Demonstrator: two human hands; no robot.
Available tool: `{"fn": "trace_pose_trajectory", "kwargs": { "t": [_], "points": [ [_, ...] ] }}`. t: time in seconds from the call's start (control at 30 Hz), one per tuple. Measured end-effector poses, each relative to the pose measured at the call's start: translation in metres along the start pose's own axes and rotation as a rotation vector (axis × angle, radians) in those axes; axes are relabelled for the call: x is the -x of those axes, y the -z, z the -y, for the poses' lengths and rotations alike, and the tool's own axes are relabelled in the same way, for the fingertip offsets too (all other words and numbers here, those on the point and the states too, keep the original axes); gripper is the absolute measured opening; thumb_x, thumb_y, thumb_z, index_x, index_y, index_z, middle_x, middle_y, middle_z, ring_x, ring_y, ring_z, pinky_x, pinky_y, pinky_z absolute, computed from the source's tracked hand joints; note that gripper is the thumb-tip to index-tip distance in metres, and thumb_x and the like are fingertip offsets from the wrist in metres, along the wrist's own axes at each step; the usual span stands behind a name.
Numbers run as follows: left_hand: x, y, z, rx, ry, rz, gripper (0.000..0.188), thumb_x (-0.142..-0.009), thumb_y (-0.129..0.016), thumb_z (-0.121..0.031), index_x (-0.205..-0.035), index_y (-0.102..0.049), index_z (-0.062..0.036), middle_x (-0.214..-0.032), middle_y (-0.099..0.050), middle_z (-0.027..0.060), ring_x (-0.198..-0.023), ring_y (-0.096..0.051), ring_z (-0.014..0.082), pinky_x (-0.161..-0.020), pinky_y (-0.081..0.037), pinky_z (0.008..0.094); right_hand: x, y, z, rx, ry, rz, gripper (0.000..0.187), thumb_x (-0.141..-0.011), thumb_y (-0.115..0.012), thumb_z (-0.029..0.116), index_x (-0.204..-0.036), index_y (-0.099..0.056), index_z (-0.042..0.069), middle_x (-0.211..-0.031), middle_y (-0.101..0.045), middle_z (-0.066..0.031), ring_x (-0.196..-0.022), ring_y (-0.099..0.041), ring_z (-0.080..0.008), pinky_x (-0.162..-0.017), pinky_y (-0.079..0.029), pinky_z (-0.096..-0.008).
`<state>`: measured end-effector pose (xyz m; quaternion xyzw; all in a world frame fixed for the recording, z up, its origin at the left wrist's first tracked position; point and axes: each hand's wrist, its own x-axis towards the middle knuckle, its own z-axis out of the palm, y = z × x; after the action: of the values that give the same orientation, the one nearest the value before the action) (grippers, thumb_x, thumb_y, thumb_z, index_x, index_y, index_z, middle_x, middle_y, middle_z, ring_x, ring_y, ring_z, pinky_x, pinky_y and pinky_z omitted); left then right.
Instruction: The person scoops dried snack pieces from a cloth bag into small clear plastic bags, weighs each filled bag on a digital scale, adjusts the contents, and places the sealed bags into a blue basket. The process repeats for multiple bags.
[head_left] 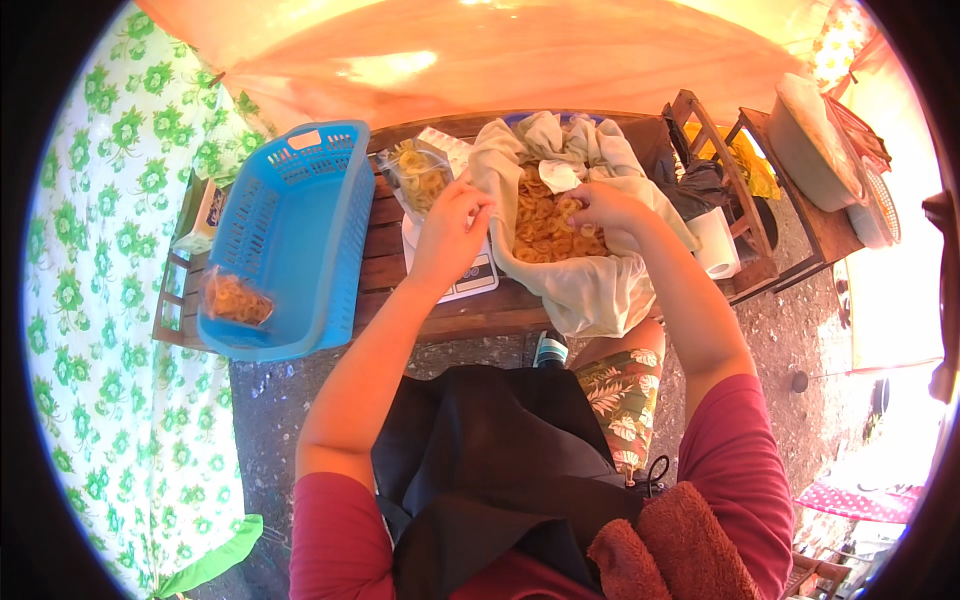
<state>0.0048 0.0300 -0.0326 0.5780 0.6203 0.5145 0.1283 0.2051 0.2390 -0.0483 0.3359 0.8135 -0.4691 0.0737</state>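
Observation:
A cloth-lined basin holds a heap of orange-yellow, ring-shaped chips (545, 228), with the pale cloth (590, 300) draped over its rim. My right hand (605, 210) reaches into the heap, its fingers curled around a few chips at the right side. My left hand (455, 225) is closed, fingertips pinched together, between the basin and an upright clear plastic bag of chips (420, 178). Whatever those fingers hold, if anything, cannot be made out. The bag appears to stand on a white kitchen scale (470, 282), which my left hand and forearm partly cover.
At the left a blue plastic basket (285, 230) holds one filled bag of chips (237, 300). A paper roll (714, 243), dark plastic bags (697, 185) and a wooden rack (740, 200) stand at the right. Beyond them is a grey tub (815, 150). The wooden table (440, 325) is slatted.

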Motion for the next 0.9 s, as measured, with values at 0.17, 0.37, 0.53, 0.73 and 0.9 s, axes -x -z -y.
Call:
{"fn": "trace_pose_trajectory", "kwargs": {
  "t": [0.17,0.37,0.53,0.73,0.9],
  "points": [
    [-0.005,-0.031,0.009,0.094,0.071,0.105,0.019,-0.089,-0.060,-0.006,-0.108,-0.064,-0.0013,-0.100,-0.061,0.0089,-0.087,-0.062,0.0180,-0.075,-0.051,0.0293,0.017,-0.002,0.011,-0.600,0.025,0.057,0.038,-0.090,-0.051,-0.002,-0.128,-0.053,0.005,-0.112,-0.061,-0.0073,-0.104,-0.063,-0.0176,-0.087,-0.053,-0.0311],
    [-0.024,-0.073,0.017,0.229,0.340,0.156,0.032,-0.088,-0.063,-0.005,-0.118,-0.058,0.0008,-0.103,-0.062,0.0115,-0.089,-0.063,0.0171,-0.076,-0.052,0.0303,0.020,-0.006,0.009,-0.962,0.127,0.160,0.038,-0.091,-0.048,-0.002,-0.129,-0.050,0.001,-0.119,-0.058,-0.0086,-0.107,-0.061,-0.0185,-0.093,-0.053,-0.0334],
    [-0.032,-0.092,0.015,0.255,0.368,0.174,0.034,-0.084,-0.068,-0.005,-0.116,-0.058,0.0014,-0.098,-0.064,0.0103,-0.086,-0.063,0.0171,-0.076,-0.052,0.0295,0.021,-0.008,0.005,-0.917,0.166,0.134,0.035,-0.094,-0.050,0.002,-0.129,-0.051,0.003,-0.117,-0.058,-0.0069,-0.104,-0.061,-0.0163,-0.094,-0.053,-0.0339],
    [-0.033,-0.097,0.017,0.297,0.334,0.147,0.026,-0.082,-0.071,-0.006,-0.105,-0.062,0.0018,-0.092,-0.066,0.0089,-0.083,-0.063,0.0168,-0.075,-0.052,0.0288,0.025,-0.008,0.007,-0.819,0.135,0.076,0.030,-0.093,-0.059,0.012,-0.123,-0.055,0.008,-0.113,-0.060,-0.0021,-0.102,-0.059,-0.0105,-0.085,-0.052,-0.0281],
    [-0.034,-0.093,0.016,0.363,0.392,0.099,0.021,-0.080,-0.072,-0.005,-0.098,-0.063,0.0016,-0.089,-0.066,0.0079,-0.082,-0.063,0.0160,-0.072,-0.051,0.0288,0.022,-0.009,0.018,-0.657,0.078,-0.051,0.026,-0.093,-0.061,0.014,-0.118,-0.059,0.008,-0.103,-0.063,0.0004,-0.092,-0.057,-0.0073,-0.076,-0.049,-0.0254]
  ]
}}
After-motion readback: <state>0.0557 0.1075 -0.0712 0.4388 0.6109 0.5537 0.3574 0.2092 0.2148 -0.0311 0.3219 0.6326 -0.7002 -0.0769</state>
